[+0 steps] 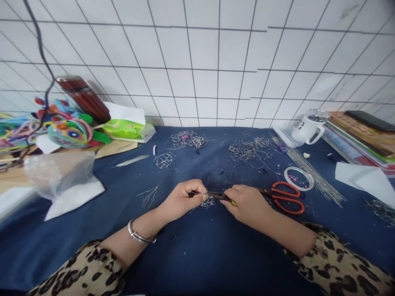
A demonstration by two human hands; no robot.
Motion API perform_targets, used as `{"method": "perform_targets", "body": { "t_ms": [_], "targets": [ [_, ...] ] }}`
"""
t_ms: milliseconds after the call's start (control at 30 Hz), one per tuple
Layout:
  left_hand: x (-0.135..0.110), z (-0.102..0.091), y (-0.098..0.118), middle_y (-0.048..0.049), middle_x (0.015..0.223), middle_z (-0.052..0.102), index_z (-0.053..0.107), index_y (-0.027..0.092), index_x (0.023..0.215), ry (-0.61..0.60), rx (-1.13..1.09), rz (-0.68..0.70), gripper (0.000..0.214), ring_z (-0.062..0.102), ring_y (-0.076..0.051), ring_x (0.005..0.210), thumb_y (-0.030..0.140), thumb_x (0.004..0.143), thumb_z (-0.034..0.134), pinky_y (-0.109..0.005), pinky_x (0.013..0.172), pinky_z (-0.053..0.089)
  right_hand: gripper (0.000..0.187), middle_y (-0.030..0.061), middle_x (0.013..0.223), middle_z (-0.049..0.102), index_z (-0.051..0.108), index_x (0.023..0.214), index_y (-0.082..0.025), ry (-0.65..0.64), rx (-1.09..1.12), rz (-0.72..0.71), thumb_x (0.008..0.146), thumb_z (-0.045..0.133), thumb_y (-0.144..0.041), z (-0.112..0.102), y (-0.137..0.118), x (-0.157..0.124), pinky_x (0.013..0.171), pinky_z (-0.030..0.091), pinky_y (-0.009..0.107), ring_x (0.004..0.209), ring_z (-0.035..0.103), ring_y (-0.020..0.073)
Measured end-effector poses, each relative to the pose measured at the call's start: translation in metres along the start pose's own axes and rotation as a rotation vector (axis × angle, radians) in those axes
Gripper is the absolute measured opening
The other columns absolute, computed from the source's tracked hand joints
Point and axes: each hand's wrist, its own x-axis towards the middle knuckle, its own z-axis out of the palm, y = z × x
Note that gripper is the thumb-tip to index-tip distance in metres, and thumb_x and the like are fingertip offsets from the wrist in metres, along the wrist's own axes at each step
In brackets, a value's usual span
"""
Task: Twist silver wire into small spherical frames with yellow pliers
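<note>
Near the middle of the blue cloth, my left hand (188, 195) pinches a small wire piece (208, 201), a tangle of thin silvery wire with pinkish bits. My right hand (247, 202) is closed around a pair of pliers (219, 195) with a bit of yellow on the handle. The jaws point left and meet the wire piece beside my left fingertips; what exactly they grip is too small to make out. Just right of my right hand lie scissors (286, 198) with orange-red handles, their blades partly hidden behind that hand.
Wire tangles (247, 150) and a wire ball (165, 160) lie farther back. At right are a white ring dish (298, 179) with pink beads, straight wires (314, 174) and a white mug (308, 129). At left stand a plastic bag (66, 176), a tissue pack (126, 128) and a leaning thermos (83, 98).
</note>
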Motion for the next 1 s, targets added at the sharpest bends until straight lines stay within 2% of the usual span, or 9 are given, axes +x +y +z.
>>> {"method": "perform_targets", "body": {
  "t_ms": [133,267,533,833,900,1000],
  "targets": [
    [0.001,0.001,0.0,0.0005,0.066,0.048,0.055,0.012,0.067,-0.001,-0.011,0.002,0.014,0.041,-0.008,0.059,0.017,0.079,0.056,-0.022,0.056,0.034,0.024,0.0027,0.073,0.059,0.057,0.078,-0.018,-0.024,-0.003,0.017,0.087,0.045,-0.037,0.001,0.0,0.002,0.065,0.036,0.025,0.071,0.055,0.0146],
    [0.001,0.0,0.0,0.0005,0.067,0.049,0.057,0.011,0.071,0.0,-0.066,-0.006,0.013,0.041,-0.008,0.06,0.021,0.08,0.057,-0.022,0.057,0.034,0.022,0.0021,0.072,0.06,0.057,0.078,-0.018,-0.057,0.085,0.044,0.086,0.048,-0.037,0.002,0.001,0.004,0.064,0.036,0.023,0.07,0.056,0.0132],
    [0.002,-0.006,-0.001,-0.0023,0.078,0.056,0.06,0.013,0.09,-0.124,-0.28,-0.011,0.02,0.049,-0.011,0.069,0.027,0.077,0.063,-0.025,0.065,0.04,0.028,-0.0011,0.065,0.055,0.053,0.066,-0.018,-0.052,0.246,0.084,0.086,0.046,-0.038,-0.004,0.003,0.008,0.06,0.033,0.021,0.063,0.052,0.0106],
    [0.005,-0.016,-0.012,-0.0082,0.08,0.06,0.063,0.01,0.099,-0.044,-0.57,-0.083,0.034,0.055,-0.015,0.072,0.035,0.09,0.041,-0.03,0.071,0.044,0.028,-0.0047,0.057,0.048,0.053,0.065,-0.018,-0.103,0.416,0.187,0.084,0.047,-0.039,-0.011,0.006,0.011,0.052,0.027,0.02,0.055,0.045,0.0087],
    [0.006,-0.017,-0.012,-0.0094,0.081,0.061,0.062,0.01,0.1,-0.062,-0.611,-0.095,0.034,0.056,-0.015,0.071,0.035,0.09,0.041,-0.031,0.07,0.045,0.028,-0.0047,0.057,0.047,0.055,0.069,-0.018,-0.124,0.444,0.207,0.084,0.045,-0.04,-0.012,0.007,0.012,0.052,0.028,0.02,0.055,0.044,0.0089],
    [0.006,-0.017,-0.012,-0.0098,0.084,0.063,0.061,0.011,0.101,-0.082,-0.636,-0.141,0.028,0.057,-0.015,0.07,0.032,0.087,0.049,-0.03,0.068,0.046,0.03,-0.0044,0.058,0.046,0.056,0.07,-0.018,-0.143,0.467,0.217,0.084,0.044,-0.042,-0.012,0.009,0.013,0.054,0.029,0.02,0.055,0.044,0.0089]
  ]
}}
